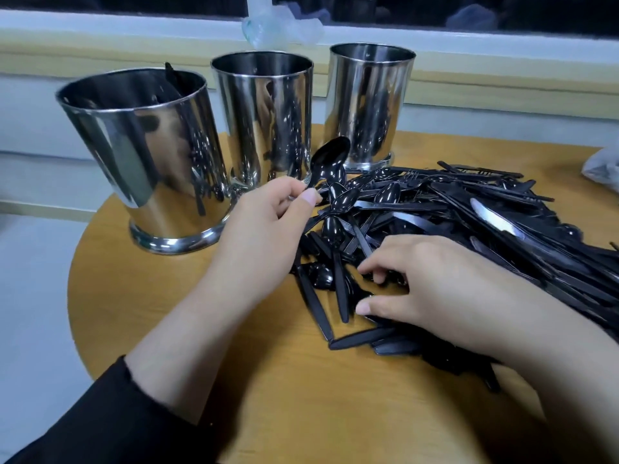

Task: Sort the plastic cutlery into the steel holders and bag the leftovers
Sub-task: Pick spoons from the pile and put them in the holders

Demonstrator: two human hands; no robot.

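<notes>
A round wooden table (140,296) stands by a pale wall with a long window sill (100,38). Some clear plastic (281,25) sits on the sill. Three shiny steel cups stand at the far side of the table: the left cup (144,155), the middle cup (264,115) and the right cup (368,102). A big pile (469,222) of black spoons, forks and knives covers the right side. The left hand (264,236) pinches a spoon (326,159) by its handle, bowl up, near the middle cup. The right hand (432,283) rests on the pile with curled fingers; I cannot tell if it holds anything. A bag (603,167) peeks in at the far right edge.
</notes>
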